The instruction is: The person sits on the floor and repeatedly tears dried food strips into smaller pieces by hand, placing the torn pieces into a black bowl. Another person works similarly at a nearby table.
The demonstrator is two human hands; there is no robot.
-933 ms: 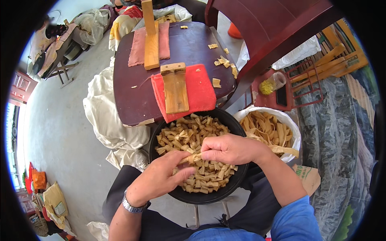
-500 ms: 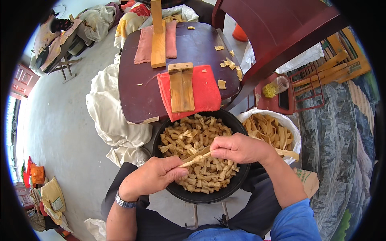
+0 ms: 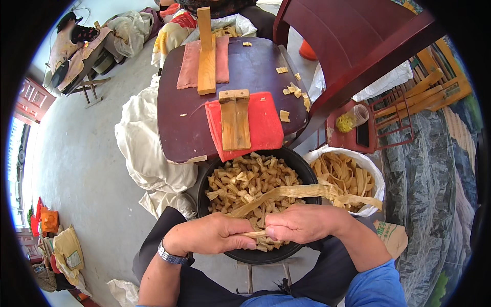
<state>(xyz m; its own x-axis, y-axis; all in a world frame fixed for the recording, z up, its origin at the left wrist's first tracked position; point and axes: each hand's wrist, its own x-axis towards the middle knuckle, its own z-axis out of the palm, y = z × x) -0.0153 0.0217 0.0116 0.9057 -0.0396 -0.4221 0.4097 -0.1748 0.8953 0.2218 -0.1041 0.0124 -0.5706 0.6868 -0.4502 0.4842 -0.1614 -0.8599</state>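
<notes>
- Both hands sit lower: left hand (image 3: 212,234) and right hand (image 3: 302,223) pinch a tan strip (image 3: 255,234) between them, lower centre.
- Long tail now arcs over black tub (image 3: 276,256) to white sack (image 3: 378,179), centre right.
- Likely working one length above knotted pieces (image 3: 245,176).

Left wrist (image 3: 176,244): silver metal link-bracelet wristwatch (image 3: 171,255). Right of the wristwatch: blue shirt (image 3: 281,301), right sleeve (image 3: 376,286) leaving forearm (image 3: 362,249) bare. Both sides of the wristwatch: dark trousers (image 3: 202,284).
</notes>
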